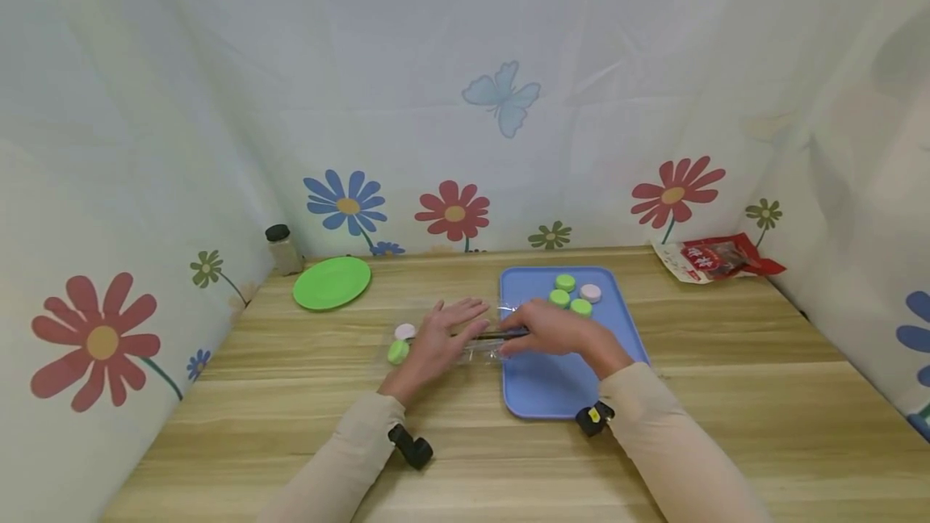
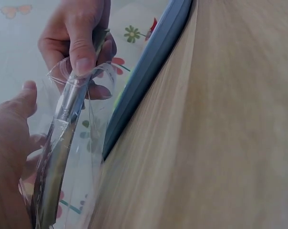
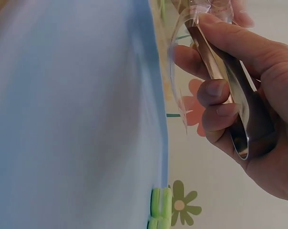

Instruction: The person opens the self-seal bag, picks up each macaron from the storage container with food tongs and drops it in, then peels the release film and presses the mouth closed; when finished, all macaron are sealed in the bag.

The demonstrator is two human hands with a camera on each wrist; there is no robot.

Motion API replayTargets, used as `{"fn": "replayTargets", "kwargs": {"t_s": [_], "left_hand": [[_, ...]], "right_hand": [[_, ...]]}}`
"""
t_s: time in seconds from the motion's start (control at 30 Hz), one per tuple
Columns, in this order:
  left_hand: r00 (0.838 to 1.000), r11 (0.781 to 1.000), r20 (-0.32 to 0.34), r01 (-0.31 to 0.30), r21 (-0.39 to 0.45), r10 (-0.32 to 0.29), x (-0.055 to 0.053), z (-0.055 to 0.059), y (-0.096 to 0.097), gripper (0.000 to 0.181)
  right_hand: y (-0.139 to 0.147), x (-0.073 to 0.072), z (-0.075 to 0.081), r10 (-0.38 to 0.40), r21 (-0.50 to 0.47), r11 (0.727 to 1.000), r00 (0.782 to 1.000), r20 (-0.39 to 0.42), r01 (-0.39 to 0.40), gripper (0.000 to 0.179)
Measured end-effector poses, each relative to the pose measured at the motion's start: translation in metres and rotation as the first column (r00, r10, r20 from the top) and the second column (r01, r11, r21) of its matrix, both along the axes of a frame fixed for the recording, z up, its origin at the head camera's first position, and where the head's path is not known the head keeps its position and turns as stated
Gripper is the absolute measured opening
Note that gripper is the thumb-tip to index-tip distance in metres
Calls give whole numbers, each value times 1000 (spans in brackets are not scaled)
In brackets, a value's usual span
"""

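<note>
My right hand (image 1: pixel 555 328) grips a pair of metal tongs (image 3: pixel 237 95) near their bent end, above the left side of the blue tray (image 1: pixel 541 394). The far ends of the tongs reach into a clear plastic bag (image 2: pixel 98 143). My left hand (image 1: pixel 445 337) lies alongside the bag, its thumb apart from the plastic and its fingers relaxed, partly hidden behind the bag. Left of that hand, a pink macaron (image 1: pixel 404 332) and a green macaron (image 1: pixel 397 352) show within the clear plastic. Several green macarons (image 1: pixel 565 282) and one pink one sit at the tray's far end.
A green plate (image 1: pixel 332 283) lies at the back left, beside a jar with a black lid (image 1: pixel 283 250). At the back right is a red and white food packet (image 1: pixel 719 257). Patterned curtains (image 1: pixel 465 39) rise behind the wooden table (image 1: pixel 291 402).
</note>
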State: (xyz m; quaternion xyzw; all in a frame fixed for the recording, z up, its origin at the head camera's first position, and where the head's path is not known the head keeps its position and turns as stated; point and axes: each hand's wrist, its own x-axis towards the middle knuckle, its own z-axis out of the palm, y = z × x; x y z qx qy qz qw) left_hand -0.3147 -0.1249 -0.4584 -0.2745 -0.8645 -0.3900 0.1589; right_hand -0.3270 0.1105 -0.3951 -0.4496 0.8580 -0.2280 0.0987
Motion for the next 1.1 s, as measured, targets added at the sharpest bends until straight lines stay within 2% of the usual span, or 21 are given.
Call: {"fn": "replayTargets", "kwargs": {"t_s": [0.27,0.77,0.93,1.1], "left_hand": [[1000,1000,-14,5,7,-5,-2,-2,0,42],[999,1000,-40,27,11,-27,1,-1,0,39],[1000,999,-19,20,25,-20,0,-2,0,40],[1000,999,-11,18,49,-18,0,0,-1,37]], "right_hand": [[-2,0,-2,-47,34,998,999,14,47,38],[-7,0,-9,-12,3,1000,1000,16,12,35],[11,-2,-2,-15,-24,1000,999,36,16,29],[52,-2,8,-54,-11,998,998,40,55,31]]}}
